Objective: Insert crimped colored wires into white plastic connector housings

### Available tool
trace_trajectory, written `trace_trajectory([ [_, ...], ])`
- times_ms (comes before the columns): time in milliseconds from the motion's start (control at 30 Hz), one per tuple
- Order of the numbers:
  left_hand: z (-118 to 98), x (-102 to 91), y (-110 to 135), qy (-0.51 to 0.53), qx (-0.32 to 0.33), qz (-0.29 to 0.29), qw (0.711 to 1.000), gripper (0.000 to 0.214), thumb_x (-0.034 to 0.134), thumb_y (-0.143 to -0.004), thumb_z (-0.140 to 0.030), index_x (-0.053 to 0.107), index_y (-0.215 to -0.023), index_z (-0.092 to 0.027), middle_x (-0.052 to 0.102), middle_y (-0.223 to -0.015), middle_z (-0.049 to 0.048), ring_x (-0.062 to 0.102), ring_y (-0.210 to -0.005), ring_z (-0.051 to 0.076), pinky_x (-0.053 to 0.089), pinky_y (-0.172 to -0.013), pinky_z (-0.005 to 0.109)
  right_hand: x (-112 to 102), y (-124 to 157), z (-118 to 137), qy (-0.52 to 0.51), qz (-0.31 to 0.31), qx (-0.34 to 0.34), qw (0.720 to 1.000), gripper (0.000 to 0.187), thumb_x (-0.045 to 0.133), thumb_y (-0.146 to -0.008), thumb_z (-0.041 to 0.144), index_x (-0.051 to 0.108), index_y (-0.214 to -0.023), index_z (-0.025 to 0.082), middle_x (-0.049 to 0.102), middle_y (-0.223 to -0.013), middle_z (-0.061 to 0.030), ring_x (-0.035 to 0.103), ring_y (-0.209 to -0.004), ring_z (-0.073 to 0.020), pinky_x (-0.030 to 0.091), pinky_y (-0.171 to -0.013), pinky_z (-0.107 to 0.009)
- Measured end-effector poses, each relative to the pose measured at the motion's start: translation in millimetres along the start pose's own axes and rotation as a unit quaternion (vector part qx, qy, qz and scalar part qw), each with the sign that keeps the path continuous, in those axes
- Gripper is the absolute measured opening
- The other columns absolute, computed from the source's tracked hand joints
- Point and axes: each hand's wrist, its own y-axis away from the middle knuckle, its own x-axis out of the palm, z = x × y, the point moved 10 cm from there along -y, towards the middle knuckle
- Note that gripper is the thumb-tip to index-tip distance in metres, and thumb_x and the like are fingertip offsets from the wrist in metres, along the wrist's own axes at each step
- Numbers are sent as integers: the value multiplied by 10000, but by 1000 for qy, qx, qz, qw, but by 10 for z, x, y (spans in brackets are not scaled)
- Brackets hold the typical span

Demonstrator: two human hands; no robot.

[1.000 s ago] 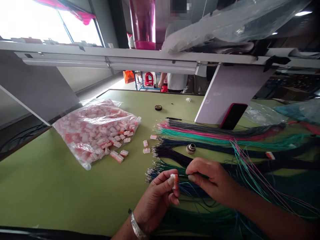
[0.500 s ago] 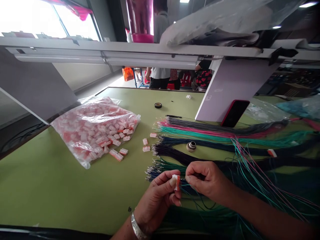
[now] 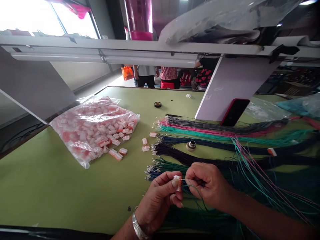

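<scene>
Left hand [image 3: 162, 193] pinches a white-orange connector housing [image 3: 178, 183]. Right hand [image 3: 210, 185], just beside, is clamped on a thin wire [image 3: 183, 180] pointing at it. Dark wire bundle [image 3: 172, 152] lies beyond.

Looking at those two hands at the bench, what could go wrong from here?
The small connector is pinched by the left hand's fingertips, so it could slip. The loose pink and teal wires cross the dark bundles and might tangle. The phone leans against the white panel beside gray wires; a tug there might topple it.
</scene>
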Motion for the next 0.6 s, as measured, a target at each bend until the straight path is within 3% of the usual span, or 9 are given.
trace_trajectory([
  [333,-113,144,39,-49,49,-1,998,288,788,-731,-300,708,-935,-114,600,-677,17,555,-563,103,512,-515,234,25,31,-121,-71,40,81,993,141,515,-874,163,530,-739,198,579,-660,19,518,-569,-106,401,-534,-211],
  [600,-175,249,49,-67,54,3,996,275,786,-732,-304,706,-911,-110,604,-683,27,547,-555,100,494,-511,230,-46,14,-8,-43,1,25,999,176,491,-904,189,476,-730,204,545,-686,13,491,-606,-120,384,-563,-233],
])
